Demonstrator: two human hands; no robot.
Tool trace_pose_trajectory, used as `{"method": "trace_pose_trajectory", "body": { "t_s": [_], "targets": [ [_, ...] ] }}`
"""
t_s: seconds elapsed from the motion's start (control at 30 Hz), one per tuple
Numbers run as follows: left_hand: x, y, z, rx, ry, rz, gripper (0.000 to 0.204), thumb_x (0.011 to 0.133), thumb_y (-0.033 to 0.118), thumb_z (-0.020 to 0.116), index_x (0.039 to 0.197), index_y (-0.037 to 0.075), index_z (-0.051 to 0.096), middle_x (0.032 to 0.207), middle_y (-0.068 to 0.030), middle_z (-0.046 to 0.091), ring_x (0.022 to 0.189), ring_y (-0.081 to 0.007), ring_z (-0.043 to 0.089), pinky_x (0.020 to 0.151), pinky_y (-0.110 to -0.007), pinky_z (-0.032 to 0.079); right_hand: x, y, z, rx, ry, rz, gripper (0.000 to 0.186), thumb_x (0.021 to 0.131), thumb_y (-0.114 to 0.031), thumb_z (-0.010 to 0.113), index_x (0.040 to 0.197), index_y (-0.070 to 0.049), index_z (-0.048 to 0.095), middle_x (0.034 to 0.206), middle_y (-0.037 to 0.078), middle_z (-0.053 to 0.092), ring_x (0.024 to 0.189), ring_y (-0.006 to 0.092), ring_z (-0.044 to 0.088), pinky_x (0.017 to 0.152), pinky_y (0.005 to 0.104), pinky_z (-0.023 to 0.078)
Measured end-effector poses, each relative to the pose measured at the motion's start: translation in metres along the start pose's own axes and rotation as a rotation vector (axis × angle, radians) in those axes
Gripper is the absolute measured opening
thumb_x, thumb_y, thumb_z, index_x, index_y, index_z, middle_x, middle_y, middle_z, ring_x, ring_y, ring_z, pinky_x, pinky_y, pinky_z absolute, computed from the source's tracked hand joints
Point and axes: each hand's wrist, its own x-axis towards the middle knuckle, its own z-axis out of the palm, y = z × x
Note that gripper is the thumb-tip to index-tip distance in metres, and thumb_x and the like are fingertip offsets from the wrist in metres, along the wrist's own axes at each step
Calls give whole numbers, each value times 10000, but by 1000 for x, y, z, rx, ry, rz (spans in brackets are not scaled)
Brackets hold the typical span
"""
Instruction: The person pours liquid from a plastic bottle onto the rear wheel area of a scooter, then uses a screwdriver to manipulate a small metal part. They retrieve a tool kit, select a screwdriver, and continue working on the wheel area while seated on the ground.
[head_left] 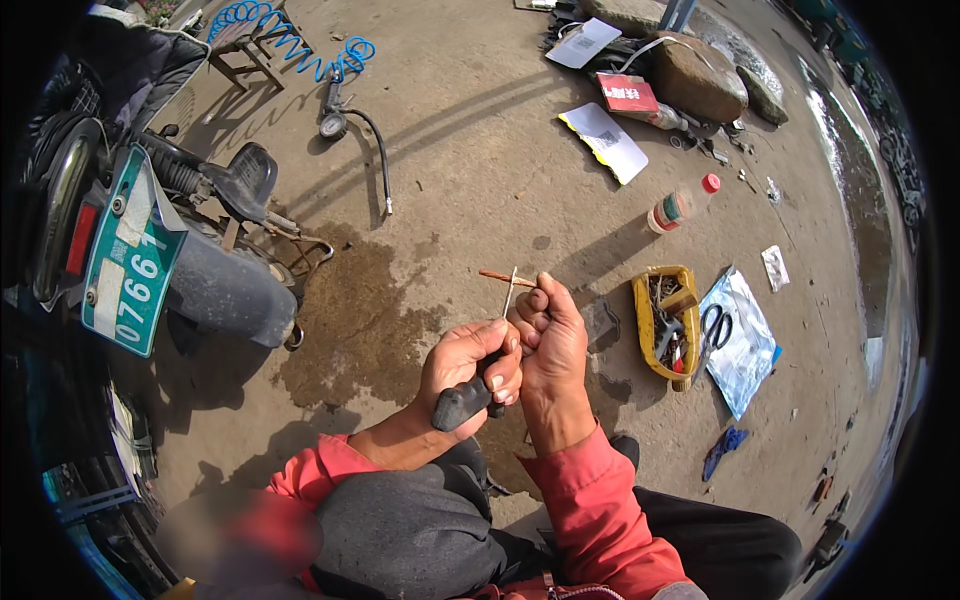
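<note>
A tyre plug tool with a black handle [462, 403] and a thin metal shaft [510, 292] is in my left hand [455, 360], whose fingers wrap round the handle. The shaft points up and away from me. Across its tip lies a reddish-brown plug strip [494, 274]; whether it passes through the tip is too small to tell. My right hand [556, 340] is closed, pinching the strip's right end between thumb and forefinger. Both hands meet in front of my knees, the right one's curled fingers close against the left.
A motorbike's rear end with a green plate [150, 215] stands at left. Behind lies a tyre inflator gauge [333, 125] with a blue coiled hose [300, 40]. At right are a yellow tub [645, 325] of tools, scissors [716, 325] on a plastic bag [738, 375], and a bottle [672, 211].
</note>
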Motion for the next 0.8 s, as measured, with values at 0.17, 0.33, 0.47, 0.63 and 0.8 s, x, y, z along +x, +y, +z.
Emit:
{"method": "trace_pose_trajectory", "body": {
  "t_s": [0.17, 0.33, 0.47, 0.63, 0.8],
  "targets": [
    [1, 0, -3, 166, -69, 86, 313, 1023, 294, 459, 856, 45, 549, 560, -14, 481, 491, -120, 459, 519, -262, 401, -10, -5, 16, -176, -48, -186, 342, 958, -219, 589, 660, -102, 470, 542, -48, 372, 445, 67, 297, 411, 241, 226],
    [-5, 7, -1, 372, -16, 203, 316, 1015, 282, 492, 839, 33, 574, 611, -25, 517, 523, -94, 478, 522, -230, 392, -17, -11, 18, -538, -224, -420, 394, 990, -208, 566, 634, -48, 515, 551, -30, 444, 466, 46, 329, 421, 233, 234],
    [-5, 3, 1, 445, -40, 232, 341, 1018, 319, 497, 846, 33, 565, 653, -30, 524, 566, -96, 485, 558, -235, 389, -19, -24, 9, -715, -284, -506, 394, 1011, -235, 557, 695, -7, 612, 564, -30, 471, 492, 37, 359, 454, 225, 271],
    [-2, -1, -5, 438, -88, 309, 338, 1027, 329, 487, 871, 39, 563, 735, -44, 544, 695, -116, 502, 667, -259, 403, -13, -34, -1, -572, -295, -456, 534, 1037, -400, 429, 1139, 84, 629, 859, 42, 627, 641, 78, 508, 528, 217, 403],
    [2, -6, -6, 496, -60, 412, 321, 1033, 323, 481, 888, 51, 572, 805, -34, 555, 762, -114, 495, 729, -257, 407, -14, -29, -7, -667, -485, -438, 453, 886, -273, 645, 1165, 83, 617, 969, 69, 615, 797, 107, 564, 669, 223, 464]
  ]
}}
